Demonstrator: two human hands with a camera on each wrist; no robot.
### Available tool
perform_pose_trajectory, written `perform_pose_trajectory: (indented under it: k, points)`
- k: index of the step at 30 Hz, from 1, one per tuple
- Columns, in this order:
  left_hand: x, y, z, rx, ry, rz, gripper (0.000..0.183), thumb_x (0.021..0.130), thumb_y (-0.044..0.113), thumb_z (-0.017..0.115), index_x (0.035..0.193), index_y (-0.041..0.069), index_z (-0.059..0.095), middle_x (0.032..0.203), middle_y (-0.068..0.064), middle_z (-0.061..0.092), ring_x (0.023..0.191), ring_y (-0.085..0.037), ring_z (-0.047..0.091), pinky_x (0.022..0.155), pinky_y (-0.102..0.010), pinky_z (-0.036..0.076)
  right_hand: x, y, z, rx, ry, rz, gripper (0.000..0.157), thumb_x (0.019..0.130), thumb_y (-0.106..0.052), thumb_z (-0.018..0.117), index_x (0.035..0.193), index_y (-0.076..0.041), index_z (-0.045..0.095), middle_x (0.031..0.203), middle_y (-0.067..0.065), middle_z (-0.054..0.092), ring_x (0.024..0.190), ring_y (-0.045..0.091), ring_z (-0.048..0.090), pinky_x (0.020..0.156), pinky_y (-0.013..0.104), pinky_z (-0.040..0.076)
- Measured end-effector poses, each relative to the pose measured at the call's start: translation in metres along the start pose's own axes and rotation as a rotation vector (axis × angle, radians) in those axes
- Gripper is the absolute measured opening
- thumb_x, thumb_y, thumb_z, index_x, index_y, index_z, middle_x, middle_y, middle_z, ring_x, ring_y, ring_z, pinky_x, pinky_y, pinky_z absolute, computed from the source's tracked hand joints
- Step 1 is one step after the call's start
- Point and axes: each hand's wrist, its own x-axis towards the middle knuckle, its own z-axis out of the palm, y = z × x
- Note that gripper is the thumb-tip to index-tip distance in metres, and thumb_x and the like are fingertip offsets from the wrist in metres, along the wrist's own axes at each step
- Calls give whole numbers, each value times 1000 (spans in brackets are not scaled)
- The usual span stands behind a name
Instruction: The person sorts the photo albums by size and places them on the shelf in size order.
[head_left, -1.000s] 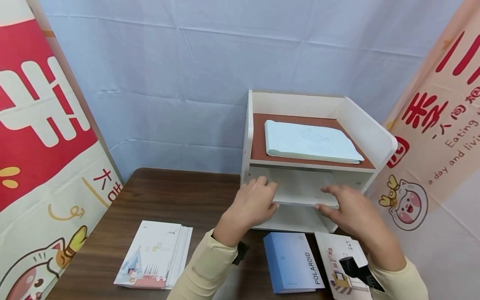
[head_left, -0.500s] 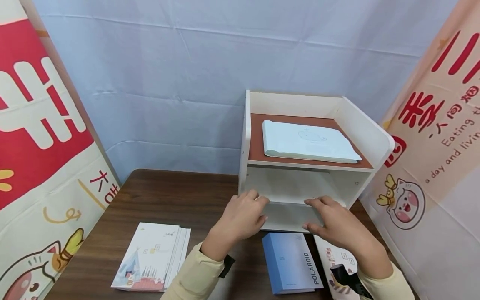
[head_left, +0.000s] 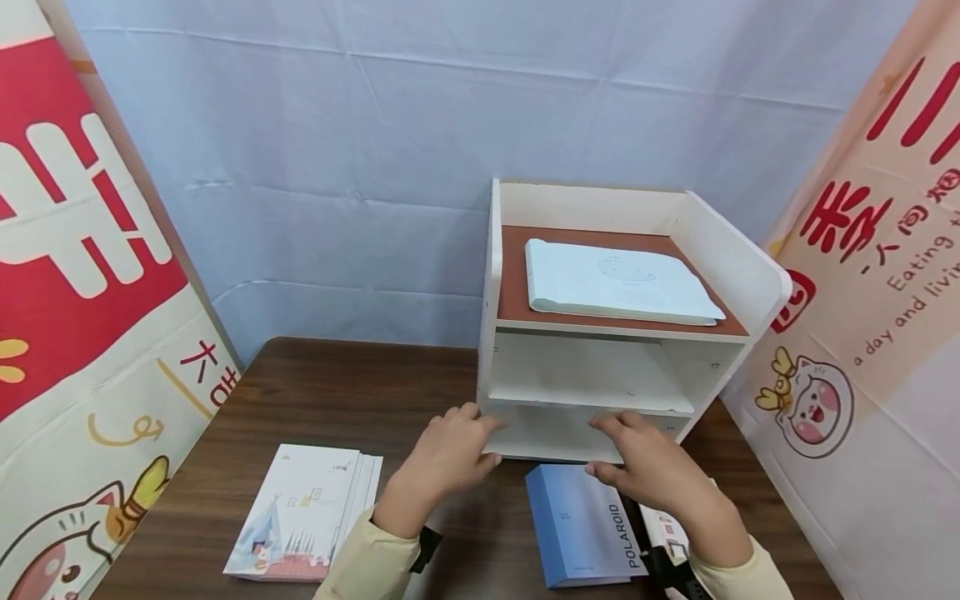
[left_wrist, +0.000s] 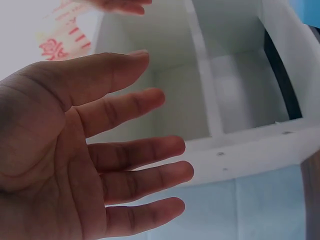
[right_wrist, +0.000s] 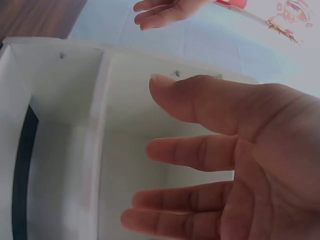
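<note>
My left hand hovers in front of the lower left corner of a white desk shelf, its fingers spread and holding nothing. Level with it on the other side, my right hand is over the blue box marked POLAROID, also with nothing in its grasp. Both palms show bare in the wrist views, with the shelf's two compartments beyond the fingers. A pale blue padded rectangular item with a faint whale drawing lies on the shelf's brown top. Beside the blue box, a white illustrated booklet is partly hidden under my right forearm.
A stack of white illustrated booklets lies at the left front of the dark wooden table. A pale blue cloth hangs behind, and printed banners flank both sides.
Both hands have drawn back from the shelf toward the person and moved left, uncovering the middle compartment. The shelf, the blue box and the left stack stay in place.
</note>
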Motion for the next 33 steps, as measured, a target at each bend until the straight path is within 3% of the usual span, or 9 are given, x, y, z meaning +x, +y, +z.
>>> perform_pose_trajectory:
  k: [12, 20, 33]
  points:
    - [-14, -18, 17, -95, -13, -91, 42, 84, 27, 70, 120, 8, 62, 113, -14, 56, 98, -30, 55, 75, -44, 48, 0, -3, 22, 45, 8, 22, 55, 79, -27, 75, 124, -2, 56, 117, 22, 52, 101, 39, 55, 77, 51, 47]
    - [-22, -30, 23, -99, 27, -114, 38, 80, 25, 73, 112, 5, 64, 102, -14, 57, 89, -31, 57, 68, -44, 49, 4, -5, 39, 82, 6, 6, 52, 79, -26, 75, 123, -4, 57, 115, 17, 55, 103, 33, 54, 80, 47, 46]
    - [-35, -52, 33, -160, 44, -176, 39, 80, 22, 73, 112, 3, 63, 104, -16, 56, 91, -34, 57, 69, -47, 48, 7, -9, 61, 153, 1, -32, 49, 79, -24, 75, 120, -5, 59, 113, 14, 56, 101, 32, 56, 78, 47, 46]
